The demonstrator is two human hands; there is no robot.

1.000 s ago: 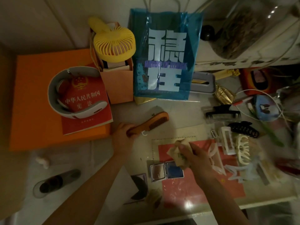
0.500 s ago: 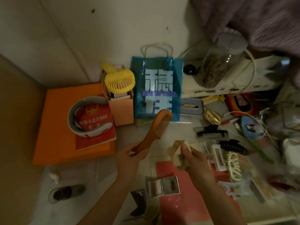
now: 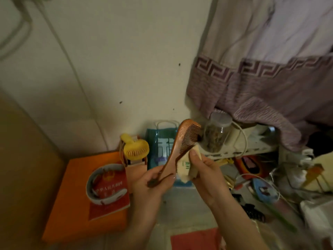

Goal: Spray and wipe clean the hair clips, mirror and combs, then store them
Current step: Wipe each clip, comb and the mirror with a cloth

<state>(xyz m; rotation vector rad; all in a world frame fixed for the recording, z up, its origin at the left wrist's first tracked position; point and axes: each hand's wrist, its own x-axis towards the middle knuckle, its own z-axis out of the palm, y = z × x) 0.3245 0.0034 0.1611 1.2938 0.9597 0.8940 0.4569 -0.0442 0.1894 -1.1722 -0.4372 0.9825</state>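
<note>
So the big purple patterned curtain hangs at the back right, with a flat orange box at the left of the cluttered counter. Up in the air, the left hand has its fingers wrapped round the handle of the brown wooden comb, while the right hand pinches a folded cream cloth against the teeth. Looks mid-wipe to me. The black claw hair clip sits on the counter, not stored yet, and I can't see the mirror.

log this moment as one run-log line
step: wiping comb | left hand: holds wooden comb by handle | right hand: presses wipe cloth on teeth
</note>
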